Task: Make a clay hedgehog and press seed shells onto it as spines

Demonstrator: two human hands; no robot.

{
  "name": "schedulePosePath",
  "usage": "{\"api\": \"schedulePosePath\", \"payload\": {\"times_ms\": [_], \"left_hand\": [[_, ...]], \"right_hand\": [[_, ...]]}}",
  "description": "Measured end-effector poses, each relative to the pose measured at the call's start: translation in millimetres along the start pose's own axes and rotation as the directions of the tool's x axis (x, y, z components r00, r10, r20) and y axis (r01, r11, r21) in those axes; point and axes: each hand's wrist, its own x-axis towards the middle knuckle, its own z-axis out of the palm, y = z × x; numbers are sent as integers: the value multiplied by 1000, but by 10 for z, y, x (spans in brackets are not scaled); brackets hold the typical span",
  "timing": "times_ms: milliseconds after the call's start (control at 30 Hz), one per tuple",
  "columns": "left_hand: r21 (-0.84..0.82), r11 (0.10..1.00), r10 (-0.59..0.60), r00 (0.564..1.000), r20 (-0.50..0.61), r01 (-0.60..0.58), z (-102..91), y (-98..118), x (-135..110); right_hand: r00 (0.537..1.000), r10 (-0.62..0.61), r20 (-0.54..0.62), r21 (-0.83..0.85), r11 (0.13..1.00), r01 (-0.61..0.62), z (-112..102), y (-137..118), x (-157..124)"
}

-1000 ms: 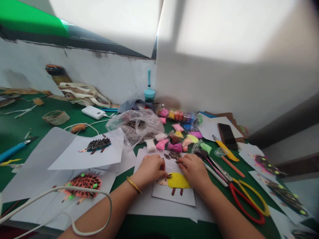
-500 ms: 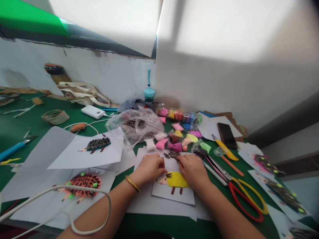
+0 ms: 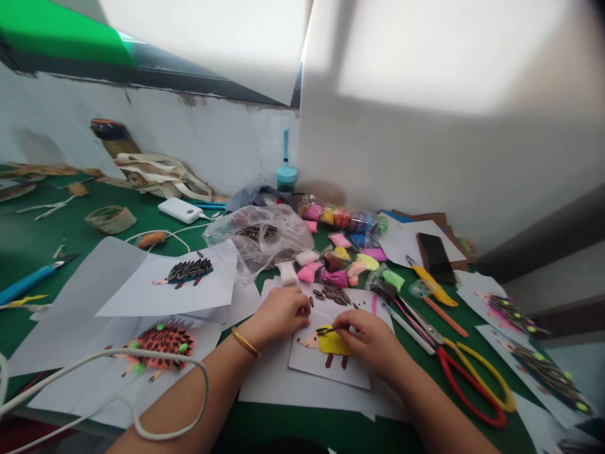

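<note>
A card [image 3: 309,366] bears a hedgehog figure with a yellow clay body [image 3: 336,343], a pale face and brown legs. Dark sunflower seeds [image 3: 324,330] lie at the upper left of the yellow clay. My right hand [image 3: 368,337] pinches a sunflower seed [image 3: 336,327] over that clay, near those seeds. My left hand [image 3: 286,313] rests at the card's upper left edge with its fingers curled; whether anything is between them is hidden. Just beyond both hands, a small pile of sunflower seeds [image 3: 336,296] lies on white paper.
Scissors [image 3: 466,372] and a yellow utility knife [image 3: 432,284] lie at the right. Behind are clay packets [image 3: 334,277] and a plastic bag [image 3: 258,236] of seeds. Finished hedgehog pictures [image 3: 161,347] lie at the left, with a white cable [image 3: 155,356] crossing in front.
My right hand has drawn back from the seed pile to the yellow clay, now with a seed between its fingers. My left hand stays by the card. The view has shifted slightly.
</note>
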Motion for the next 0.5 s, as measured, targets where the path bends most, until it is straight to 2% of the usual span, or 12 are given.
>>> {"api": "schedulePosePath", "payload": {"times_ms": [100, 500], "left_hand": [[15, 1000, -3, 1000, 16, 2, 23, -15, 0], [19, 1000, 13, 1000, 4, -13, 44, -34, 0]], "right_hand": [[996, -84, -10, -13, 996, 84, 50, -54, -14], [993, -108, -43, -103, 989, 104, 143, -102, -21]]}}
